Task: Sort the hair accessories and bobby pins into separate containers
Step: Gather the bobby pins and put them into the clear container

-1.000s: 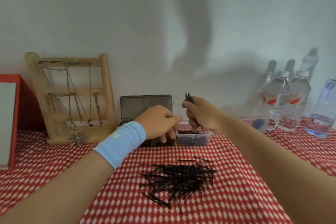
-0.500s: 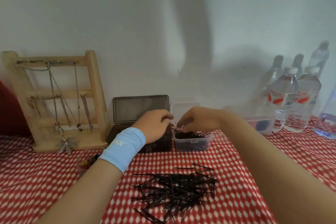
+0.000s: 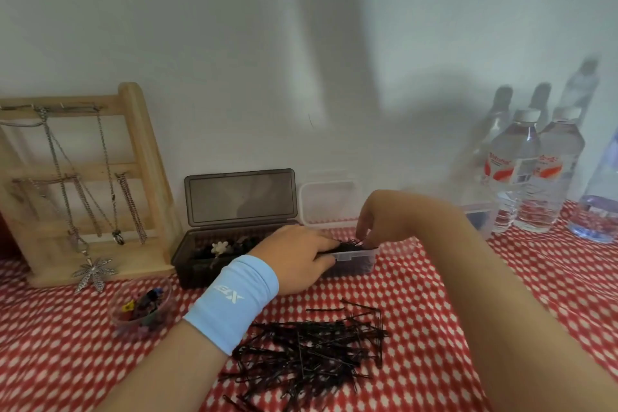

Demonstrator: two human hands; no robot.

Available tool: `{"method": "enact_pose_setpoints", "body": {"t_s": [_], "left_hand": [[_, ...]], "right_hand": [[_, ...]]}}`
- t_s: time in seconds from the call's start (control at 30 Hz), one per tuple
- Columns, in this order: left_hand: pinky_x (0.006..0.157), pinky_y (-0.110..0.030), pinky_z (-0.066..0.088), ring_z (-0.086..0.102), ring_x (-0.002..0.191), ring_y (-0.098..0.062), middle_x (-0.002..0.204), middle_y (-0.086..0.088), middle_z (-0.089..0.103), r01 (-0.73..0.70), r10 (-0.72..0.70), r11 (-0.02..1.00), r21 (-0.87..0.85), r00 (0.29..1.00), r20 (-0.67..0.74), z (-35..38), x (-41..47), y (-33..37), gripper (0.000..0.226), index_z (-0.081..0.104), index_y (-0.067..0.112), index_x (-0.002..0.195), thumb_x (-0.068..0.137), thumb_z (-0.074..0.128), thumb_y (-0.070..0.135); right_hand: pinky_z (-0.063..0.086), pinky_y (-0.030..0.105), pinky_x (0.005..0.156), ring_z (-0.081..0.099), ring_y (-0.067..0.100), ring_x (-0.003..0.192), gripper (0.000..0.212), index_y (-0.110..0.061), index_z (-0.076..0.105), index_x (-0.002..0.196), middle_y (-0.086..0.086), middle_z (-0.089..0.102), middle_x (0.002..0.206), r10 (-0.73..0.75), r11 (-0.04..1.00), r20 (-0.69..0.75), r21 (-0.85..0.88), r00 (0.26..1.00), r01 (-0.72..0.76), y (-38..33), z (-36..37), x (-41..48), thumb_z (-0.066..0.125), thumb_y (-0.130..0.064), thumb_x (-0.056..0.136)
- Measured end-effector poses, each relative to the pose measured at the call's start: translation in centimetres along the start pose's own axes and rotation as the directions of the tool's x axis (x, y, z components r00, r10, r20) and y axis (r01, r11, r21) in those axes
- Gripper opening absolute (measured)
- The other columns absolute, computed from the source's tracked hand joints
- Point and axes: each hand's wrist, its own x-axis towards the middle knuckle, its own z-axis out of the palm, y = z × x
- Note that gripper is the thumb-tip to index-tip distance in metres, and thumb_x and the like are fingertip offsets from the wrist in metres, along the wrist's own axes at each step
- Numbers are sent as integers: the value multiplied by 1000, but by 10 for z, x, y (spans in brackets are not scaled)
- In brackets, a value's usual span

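Note:
A small clear container holding black bobby pins stands at the middle back of the table. My left hand, with a light blue wristband, grips its left rim, thumb at the front. My right hand reaches down from the right, its fingertips pinching bobby pins at the container's top. A loose pile of black bobby pins lies on the cloth in front. An open dark grey box with hair accessories sits left of the container.
A small clear cup of coloured accessories stands at the front left. A wooden stand hung with necklaces is at the back left. Water bottles and another clear tub stand at the back right. A red checked cloth covers the table.
My right hand has come down from above with its bunch of bobby pins into the clear container. My left hand has shifted right onto the container's rim. The view has tilted down and left.

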Motion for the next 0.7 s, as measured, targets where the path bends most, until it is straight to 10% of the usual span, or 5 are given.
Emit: {"method": "enact_pose_setpoints", "body": {"t_s": [0.27, 0.47, 0.7], "left_hand": [[119, -43, 10, 18, 148, -23, 160, 9, 25, 75, -94, 993, 92, 969, 227, -5, 14, 7, 54, 33, 43, 149, 99, 27, 62], [116, -42, 30, 36, 139, -20, 150, 6, 42, 104, -95, 982, -159, 994, 58, -4, 8, -7, 62, 30, 37, 150, 94, 51, 53], [108, -38, 36, 42, 125, -17, 131, 6, 54, 128, -132, 990, -50, 988, -82, -23, 2, -18, 47, 56, 32, 133, 91, 54, 54]], "right_hand": [[56, 32, 81, 65, 12, 84, 7, -26, 81, 89, -7, 75, 93, 71, 996, -127, -34, 989, -76, 1, -1, 5, 79, -21, 85], [60, 35, 82, 67, 11, 79, 9, -25, 80, 92, -9, 74, 87, 72, 996, -258, 67, 963, -56, 6, -15, -5, 71, -23, 89], [55, 35, 92, 67, 15, 93, 20, -19, 78, 106, -4, 74, 107, 10, 999, -120, 47, 993, -4, -6, 0, 4, 74, -30, 90]]}}
